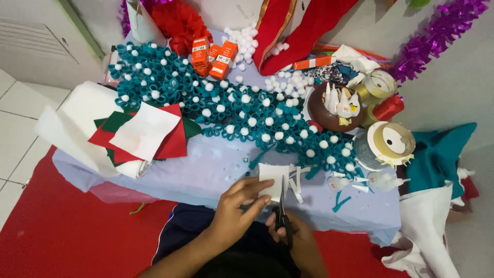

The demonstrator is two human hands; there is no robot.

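The left hand [237, 206] pinches a white felt piece [274, 177] between its fingertips while the right hand [293, 234], fingers closed through black scissors [282, 213], cuts beside them; best keep the felt taut, blades clear of the fingertips.

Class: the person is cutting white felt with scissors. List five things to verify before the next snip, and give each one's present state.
1. Left hand grips the white felt: ok.
2. Right hand holds the scissors: ok.
3. Blades meet the felt's edge: ok.
4. Left fingertips away from the blades: not ok, they lie close beside them.
5. Cut strips lie off the cutting line: ok, they rest to the right on the table.
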